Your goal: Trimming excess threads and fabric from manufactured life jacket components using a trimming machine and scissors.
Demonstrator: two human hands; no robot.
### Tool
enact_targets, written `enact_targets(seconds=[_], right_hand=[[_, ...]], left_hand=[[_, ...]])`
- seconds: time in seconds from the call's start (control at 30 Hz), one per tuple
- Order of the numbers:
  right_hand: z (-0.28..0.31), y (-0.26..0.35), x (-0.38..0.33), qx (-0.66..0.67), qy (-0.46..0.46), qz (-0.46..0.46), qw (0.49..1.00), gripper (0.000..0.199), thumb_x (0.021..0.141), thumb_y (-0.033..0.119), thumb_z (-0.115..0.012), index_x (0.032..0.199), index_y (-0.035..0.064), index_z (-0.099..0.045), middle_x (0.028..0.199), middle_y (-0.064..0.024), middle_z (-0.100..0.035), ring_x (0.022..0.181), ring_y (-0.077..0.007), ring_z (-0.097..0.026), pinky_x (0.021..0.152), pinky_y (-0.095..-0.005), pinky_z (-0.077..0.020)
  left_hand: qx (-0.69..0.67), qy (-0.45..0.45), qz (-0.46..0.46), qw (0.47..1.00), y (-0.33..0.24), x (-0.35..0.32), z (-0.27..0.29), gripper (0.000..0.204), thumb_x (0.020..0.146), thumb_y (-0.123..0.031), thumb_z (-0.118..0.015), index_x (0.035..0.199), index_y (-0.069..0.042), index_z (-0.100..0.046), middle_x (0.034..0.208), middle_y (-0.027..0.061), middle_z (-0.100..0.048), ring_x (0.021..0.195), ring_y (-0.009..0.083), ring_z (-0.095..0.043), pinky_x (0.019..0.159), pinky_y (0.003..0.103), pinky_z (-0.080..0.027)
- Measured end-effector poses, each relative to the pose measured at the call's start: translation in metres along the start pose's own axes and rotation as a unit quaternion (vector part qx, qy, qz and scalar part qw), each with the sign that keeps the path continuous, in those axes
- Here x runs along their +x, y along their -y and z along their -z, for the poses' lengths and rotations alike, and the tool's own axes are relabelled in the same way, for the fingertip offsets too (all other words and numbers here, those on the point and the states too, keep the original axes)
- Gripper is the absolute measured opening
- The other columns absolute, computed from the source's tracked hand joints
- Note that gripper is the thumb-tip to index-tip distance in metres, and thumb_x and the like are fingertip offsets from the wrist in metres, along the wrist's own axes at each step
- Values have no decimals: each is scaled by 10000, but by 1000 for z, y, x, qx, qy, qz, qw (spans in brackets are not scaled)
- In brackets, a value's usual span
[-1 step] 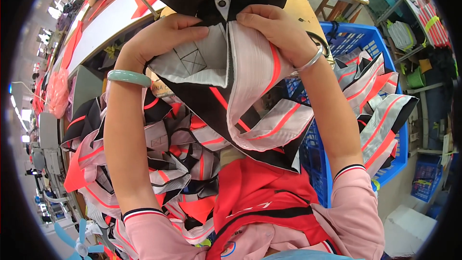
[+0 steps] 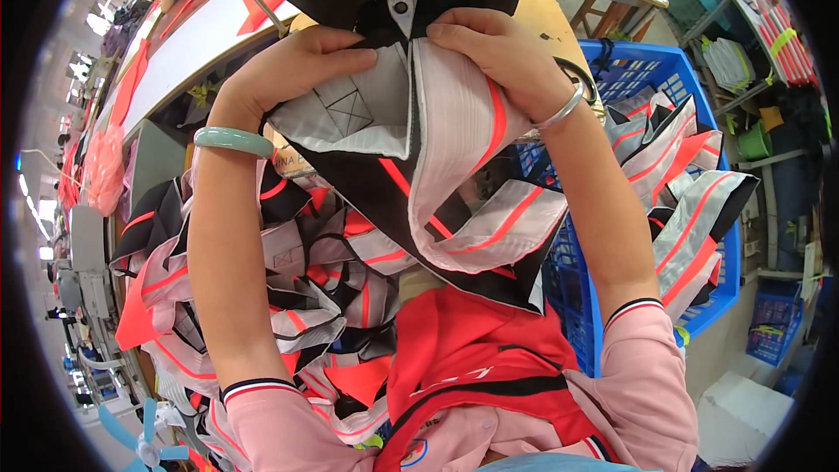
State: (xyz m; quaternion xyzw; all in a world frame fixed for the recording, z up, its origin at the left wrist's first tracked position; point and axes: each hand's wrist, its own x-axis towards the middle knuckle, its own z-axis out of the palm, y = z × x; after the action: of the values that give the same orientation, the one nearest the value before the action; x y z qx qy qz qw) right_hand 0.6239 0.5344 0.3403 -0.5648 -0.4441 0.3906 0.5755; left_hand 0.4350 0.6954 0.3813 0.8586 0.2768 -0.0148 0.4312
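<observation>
Both my hands hold one garment piece [image 2: 419,175] of grey, black and red-striped fabric, raised up under a sewing machine's metal presser part [image 2: 402,0]. My left hand [image 2: 297,65], with a pale green bangle on the wrist, pinches the grey panel that has a stitched box with a cross. My right hand [image 2: 498,48], wearing a silver bangle, grips the pale striped fold beside it. The rest of the piece hangs down over my red apron [image 2: 472,367].
A heap of like fabric pieces [image 2: 297,280] lies at my left and lap. A blue plastic crate [image 2: 647,105] on my right holds more pieces. A long white table [image 2: 175,61] runs off at upper left, with another person far back.
</observation>
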Motion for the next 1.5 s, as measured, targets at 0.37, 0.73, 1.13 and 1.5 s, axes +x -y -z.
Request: enact_targets(seconds=[0.37,0.73,1.13,1.5], right_hand=[[23,15,-84,-107,242,80,961,422,867,381,-667,1074,13,-658,909,-96,-653,861,-151,-609,762,-305,-499],[-24,-21,-95,-185,109,13,977,364,879,321,-589,773,-27,-602,602,-181,-536,522,-256,-540,516,-379,-410],[-4,2,-42,-2,30,7,1000,193,874,208,-652,939,29,-621,711,31,-558,624,-39,-516,535,-193,-407],[-11,-11,-17,33,30,14,999,188,873,215,-626,906,31,-603,703,28,-526,611,-47,-466,555,-199,-382]], left_hand=[[23,25,-30,999,-12,-62,-30,250,903,-192,-623,1013,30,-648,783,-21,-636,734,28,-531,682,229,-455],[188,-348,-136,908,-47,-80,-100,233,831,-183,-684,968,6,-677,851,142,-677,731,235,-658,676,308,-494],[-37,-192,-114,974,-25,-48,-71,289,831,-202,-711,1007,24,-674,935,70,-689,852,122,-612,783,252,-472],[-60,-180,-98,977,-5,-25,-58,306,829,-227,-717,1003,23,-690,873,32,-681,798,82,-586,740,223,-469]])
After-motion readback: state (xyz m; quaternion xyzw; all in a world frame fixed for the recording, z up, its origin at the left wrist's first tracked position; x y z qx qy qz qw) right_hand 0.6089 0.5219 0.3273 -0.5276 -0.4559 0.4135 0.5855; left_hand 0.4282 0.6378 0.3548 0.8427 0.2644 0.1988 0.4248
